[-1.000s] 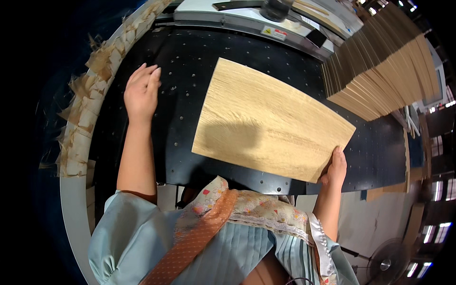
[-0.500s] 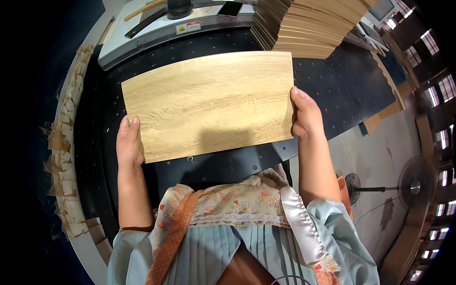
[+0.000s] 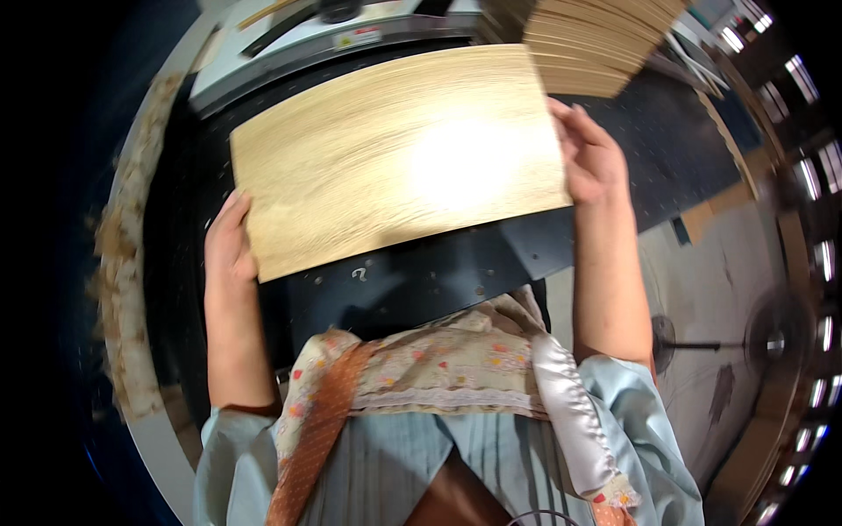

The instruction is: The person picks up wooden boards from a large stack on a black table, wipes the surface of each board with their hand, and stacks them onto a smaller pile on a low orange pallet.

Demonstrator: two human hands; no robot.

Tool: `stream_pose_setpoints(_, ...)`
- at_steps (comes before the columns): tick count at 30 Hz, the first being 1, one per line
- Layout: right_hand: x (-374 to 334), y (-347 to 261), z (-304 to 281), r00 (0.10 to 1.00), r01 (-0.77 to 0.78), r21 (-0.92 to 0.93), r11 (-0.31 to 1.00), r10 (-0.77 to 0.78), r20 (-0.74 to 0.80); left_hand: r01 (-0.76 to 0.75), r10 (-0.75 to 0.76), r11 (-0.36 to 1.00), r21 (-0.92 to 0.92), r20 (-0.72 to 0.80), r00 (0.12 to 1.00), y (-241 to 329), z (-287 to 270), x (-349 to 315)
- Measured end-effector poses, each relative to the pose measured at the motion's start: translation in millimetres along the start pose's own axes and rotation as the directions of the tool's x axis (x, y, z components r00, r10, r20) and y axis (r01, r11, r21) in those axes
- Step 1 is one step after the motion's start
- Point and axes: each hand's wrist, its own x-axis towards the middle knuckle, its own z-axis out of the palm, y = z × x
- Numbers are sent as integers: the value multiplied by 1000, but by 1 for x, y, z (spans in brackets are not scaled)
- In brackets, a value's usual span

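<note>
A light wood-grain board (image 3: pixel 351 167) is held up in front of me, above a black perforated table (image 3: pixel 395 272). Its right half carries a bright glare, and its right end sits a little higher than its left. My left hand (image 3: pixel 231 238) grips the short left edge near the lower corner. At the opposite short edge, my right hand (image 3: pixel 592 158) has its fingers against the side, partly hidden behind the board.
A tall stack of similar boards (image 3: pixel 601 44) stands at the back right of the table. Behind is a pale machine ledge (image 3: pixel 289 66) with a dark bar (image 3: pixel 279 37) on it. A standing fan (image 3: pixel 772 342) is at the right, and brown torn tape lines the left edge (image 3: pixel 123 254).
Both hands have lifted the board upward and away from me, its right end more. A bright glare now shows on its surface, and my right fingers have loosened from the front face.
</note>
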Motion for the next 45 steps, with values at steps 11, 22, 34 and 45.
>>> stream_pose_setpoints(11, 1, -2, -25, 956, 7, -363, 932, -113, -271, 97, -67, 993, -70, 339, 938, 10, 22, -8)
stream_pose_setpoints(22, -59, 20, -72, 881, 118, -678, 725, -391, -265, -900, 518, 293, 323, 737, 434, -25, 52, -69)
stream_pose_setpoints(34, -52, 58, -45, 974, 151, 166, 975, -118, -196, -908, 435, -393, 142, 899, -48, -1, 101, 63)
stream_pose_setpoints(45, -88, 32, -64, 774, 504, 27, 863, -438, -457, -179, 204, -307, 935, 248, 947, -53, 44, 213)
